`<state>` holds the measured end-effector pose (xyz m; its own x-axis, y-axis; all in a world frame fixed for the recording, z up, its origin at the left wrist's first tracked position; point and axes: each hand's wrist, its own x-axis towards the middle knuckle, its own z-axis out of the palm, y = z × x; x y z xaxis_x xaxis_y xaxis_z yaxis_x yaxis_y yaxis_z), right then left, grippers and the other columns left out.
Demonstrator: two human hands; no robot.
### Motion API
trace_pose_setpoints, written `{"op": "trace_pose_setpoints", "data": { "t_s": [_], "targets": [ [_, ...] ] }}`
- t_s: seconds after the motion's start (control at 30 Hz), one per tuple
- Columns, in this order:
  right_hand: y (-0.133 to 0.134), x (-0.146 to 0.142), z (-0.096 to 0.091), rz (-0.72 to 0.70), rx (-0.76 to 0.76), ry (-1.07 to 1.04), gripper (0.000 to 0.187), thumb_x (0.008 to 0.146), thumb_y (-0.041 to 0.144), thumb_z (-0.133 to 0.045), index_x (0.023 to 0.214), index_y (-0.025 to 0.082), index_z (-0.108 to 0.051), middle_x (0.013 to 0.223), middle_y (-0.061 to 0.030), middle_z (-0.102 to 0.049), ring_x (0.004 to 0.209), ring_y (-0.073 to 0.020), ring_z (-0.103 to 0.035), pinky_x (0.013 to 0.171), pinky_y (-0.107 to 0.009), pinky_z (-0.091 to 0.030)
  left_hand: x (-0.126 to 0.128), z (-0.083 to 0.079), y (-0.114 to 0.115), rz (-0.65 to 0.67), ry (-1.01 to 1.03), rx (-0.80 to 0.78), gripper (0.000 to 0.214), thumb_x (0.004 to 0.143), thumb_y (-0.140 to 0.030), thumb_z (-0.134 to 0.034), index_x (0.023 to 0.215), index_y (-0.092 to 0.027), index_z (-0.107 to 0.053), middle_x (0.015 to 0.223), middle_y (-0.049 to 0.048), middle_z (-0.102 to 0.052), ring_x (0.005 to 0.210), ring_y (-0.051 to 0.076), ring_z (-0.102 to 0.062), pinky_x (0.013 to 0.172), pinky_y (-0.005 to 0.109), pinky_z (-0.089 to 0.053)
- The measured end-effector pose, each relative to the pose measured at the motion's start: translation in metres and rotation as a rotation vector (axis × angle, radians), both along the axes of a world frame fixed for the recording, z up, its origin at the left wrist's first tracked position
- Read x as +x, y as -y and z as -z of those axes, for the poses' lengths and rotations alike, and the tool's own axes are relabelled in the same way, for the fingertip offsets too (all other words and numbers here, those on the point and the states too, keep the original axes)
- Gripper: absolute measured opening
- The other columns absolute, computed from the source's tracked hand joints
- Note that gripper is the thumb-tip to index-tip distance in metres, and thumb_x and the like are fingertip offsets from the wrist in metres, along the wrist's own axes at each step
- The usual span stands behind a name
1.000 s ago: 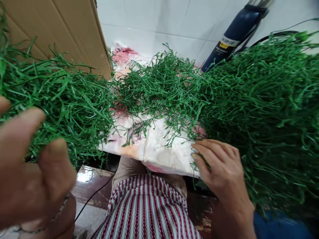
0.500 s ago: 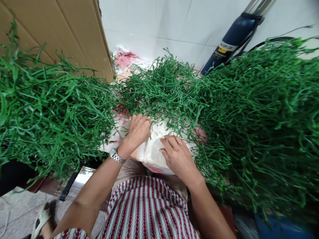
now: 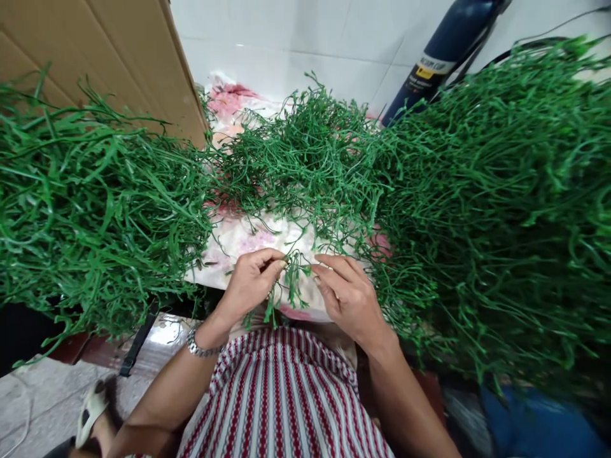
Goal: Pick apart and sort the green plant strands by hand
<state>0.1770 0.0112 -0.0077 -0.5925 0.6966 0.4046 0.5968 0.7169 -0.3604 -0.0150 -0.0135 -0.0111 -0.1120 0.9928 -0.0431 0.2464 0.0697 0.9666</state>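
Observation:
Over the near edge of a cloth-covered table (image 3: 224, 245), my left hand (image 3: 252, 280) pinches a small green plastic-looking plant sprig (image 3: 296, 277) between thumb and forefinger. Its thin forked stems hang down between my two hands. From the other side my right hand (image 3: 351, 296) has its thumb and forefinger drawn together at the sprig's right edge. The exact contact at those fingertips is too fine to see. Just beyond my fingers lies a loose heap of similar green sprigs (image 3: 315, 152).
Large piles of green stems flank me, a left pile (image 3: 95, 216) and a taller right pile (image 3: 506, 210). A cardboard box (image 3: 109, 57) stands at the back left. Against the tiled wall leans a dark blue vacuum cup (image 3: 439, 57). Something blue (image 3: 539, 420) lies low at the right.
Both hands were lying on the cloth, where no sprig showed between them. Now they have lifted and come to a green sprig, with the left hand pinching it. The view has shifted slightly.

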Motion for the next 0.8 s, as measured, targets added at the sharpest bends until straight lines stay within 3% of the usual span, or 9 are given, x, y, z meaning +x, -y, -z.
{"op": "trace_pose_setpoints", "data": {
  "t_s": [0.17,0.3,0.37,0.43,0.5,0.7,0.8],
  "targets": [
    [-0.003,0.003,-0.013,-0.008,0.045,-0.141,0.021,0.083,0.013,-0.049,0.098,0.014,-0.063,0.099,-0.0106,-0.065,0.093,-0.019,-0.058,0.082,-0.036,-0.047,0.008,0.002,-0.002,0.044,0.243,-0.174,0.015,0.074,-0.025,-0.055,0.07,-0.013,-0.064,0.052,-0.0031,-0.049,0.046,0.007,-0.04,0.042,0.017,-0.028],
    [-0.022,-0.007,-0.034,0.054,0.033,-0.218,0.02,0.086,0.016,-0.044,0.093,0.015,-0.062,0.09,-0.0087,-0.064,0.087,-0.0175,-0.058,0.078,-0.032,-0.047,0.02,0.001,0.001,0.137,0.185,-0.107,0.015,0.074,-0.021,-0.053,0.064,-0.013,-0.062,0.055,-0.0019,-0.049,0.052,0.008,-0.04,0.048,0.018,-0.031],
    [-0.037,-0.018,-0.043,0.016,-0.04,-0.092,0.024,0.088,0.018,-0.039,0.097,0.018,-0.062,0.095,-0.0069,-0.065,0.091,-0.0169,-0.058,0.08,-0.031,-0.045,0.024,0.001,0.002,0.179,0.12,-0.054,0.017,0.075,-0.019,-0.051,0.063,-0.013,-0.061,0.055,-0.0019,-0.049,0.054,0.009,-0.041,0.05,0.019,-0.033],
    [-0.054,-0.029,-0.048,-0.034,-0.116,0.175,0.026,0.089,0.021,-0.037,0.091,0.021,-0.064,0.093,-0.0045,-0.066,0.089,-0.0173,-0.061,0.078,-0.03,-0.044,0.023,0.001,0.003,0.196,0.072,-0.025,0.017,0.076,-0.019,-0.05,0.065,-0.013,-0.062,0.055,-0.0025,-0.048,0.054,0.009,-0.04,0.051,0.019,-0.032],
    [-0.068,-0.039,-0.05,0.051,-0.164,0.344,0.029,0.09,0.025,-0.036,0.087,0.02,-0.064,0.09,-0.0052,-0.067,0.085,-0.0181,-0.063,0.071,-0.028,-0.044,0.018,0.002,0.004,0.172,0.057,-0.017,0.016,0.076,-0.019,-0.051,0.067,-0.014,-0.063,0.054,-0.003,-0.048,0.052,0.008,-0.039,0.049,0.018,-0.03],
    [-0.083,-0.051,-0.041,0.149,-0.115,0.37,0.033,0.093,0.033,-0.032,0.103,0.024,-0.062,0.105,-0.0037,-0.066,0.093,-0.0202,-0.062,0.079,-0.034,-0.042,-0.004,0.004,0.007,0.063,0.137,-0.044,0.018,0.075,-0.024,-0.055,0.061,-0.013,-0.059,0.05,-0.0043,-0.04,0.048,0.006,-0.032,0.045,0.017,-0.024],
    [-0.083,-0.048,-0.034,0.134,-0.082,0.325,0.033,0.092,0.033,-0.034,0.119,0.027,-0.052,0.126,-0.0037,-0.054,0.101,-0.022,-0.059,0.083,-0.038,-0.042,-0.007,0.002,0.011,0.074,0.215,-0.086,0.019,0.071,-0.026,-0.06,0.059,-0.012,-0.059,0.049,-0.0038,-0.042,0.046,0.006,-0.033,0.043,0.017,-0.025]
  ]
}}
